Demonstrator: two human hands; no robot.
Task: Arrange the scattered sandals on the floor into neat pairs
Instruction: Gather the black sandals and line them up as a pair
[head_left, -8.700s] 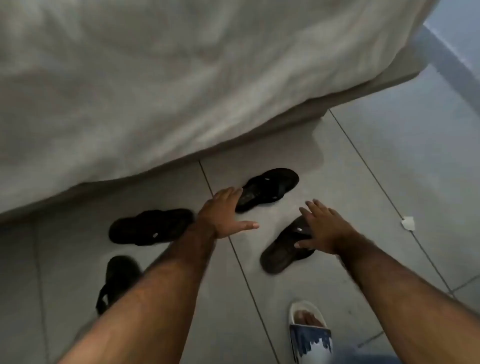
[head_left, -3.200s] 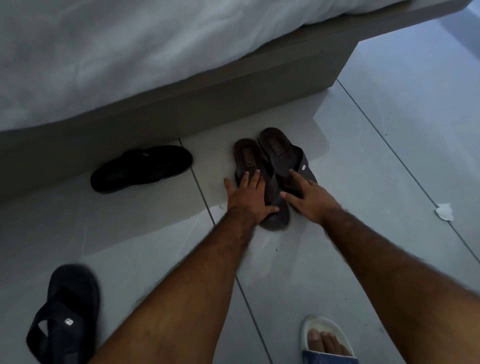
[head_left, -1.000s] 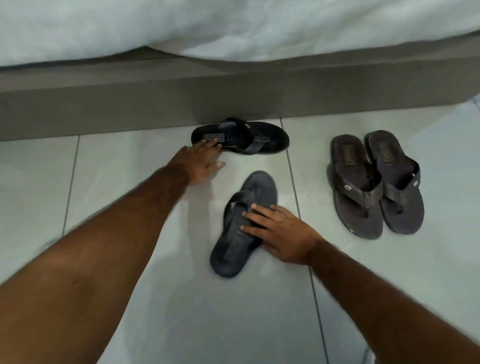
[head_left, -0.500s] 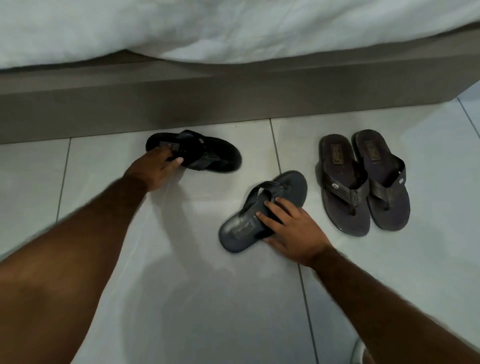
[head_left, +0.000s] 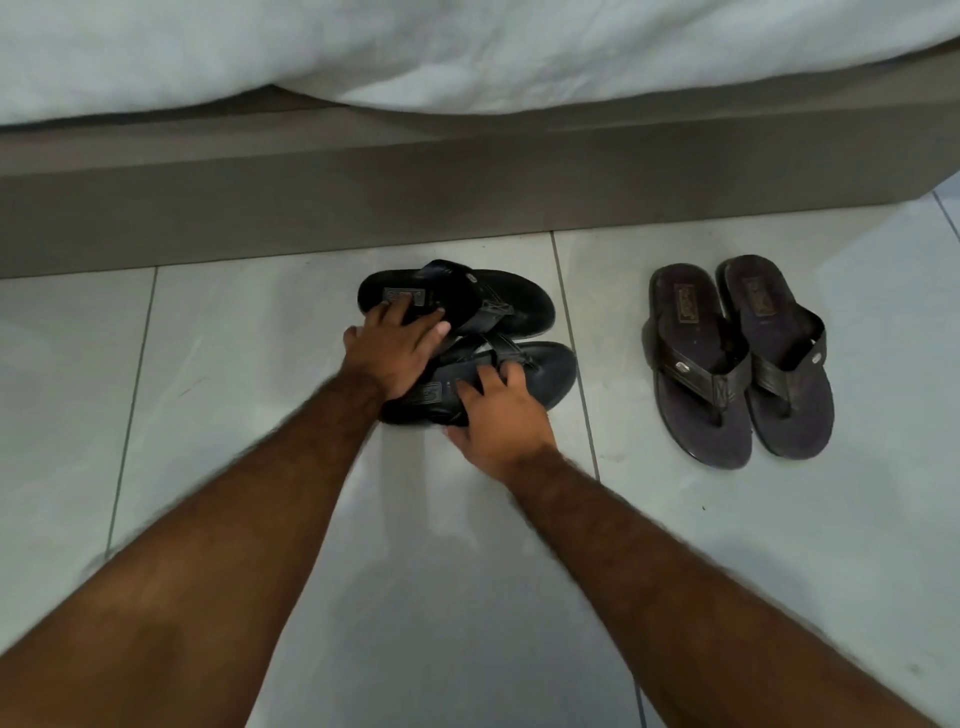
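Two black sandals lie side by side on the tiled floor, toes pointing right. The far black sandal (head_left: 498, 306) has my left hand (head_left: 392, 353) pressed on its heel end. The near black sandal (head_left: 545, 371) sits just below it, and my right hand (head_left: 498, 415) grips its heel and near edge. The two sandals touch or nearly touch along their length. To the right, a brown pair stands neatly together, the left brown sandal (head_left: 698, 374) beside the right brown sandal (head_left: 779, 364), toes toward me.
A grey bed base (head_left: 467, 187) runs across the back, with a white sheet (head_left: 467, 47) hanging over it. Grey floor tiles (head_left: 208, 415) surround the sandals.
My left hand has slid the far black sandal rightward, and my right hand has turned the near one parallel to it. The two black sandals now lie together.
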